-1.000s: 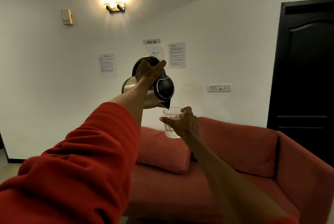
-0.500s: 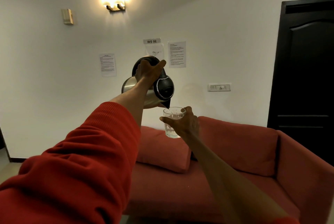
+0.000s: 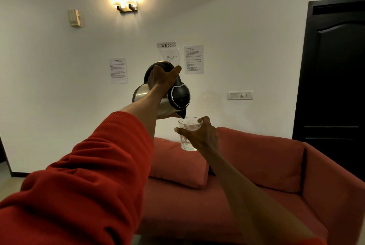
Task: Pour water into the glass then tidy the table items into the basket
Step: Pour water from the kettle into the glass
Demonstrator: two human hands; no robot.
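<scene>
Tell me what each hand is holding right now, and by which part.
The left hand grips the kettle by its handle, tilted to pour. The right hand holds the glass around its side.

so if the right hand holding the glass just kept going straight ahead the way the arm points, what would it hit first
Probably the kettle: its spout sits right over the glass that the right hand holds, just ahead and above. If the hand passed under it, the white wall looks next, though depth is hard to judge.

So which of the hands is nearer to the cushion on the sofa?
Right. The right hand holds the glass just above the cushion; the left hand grips the kettle higher up.
</scene>
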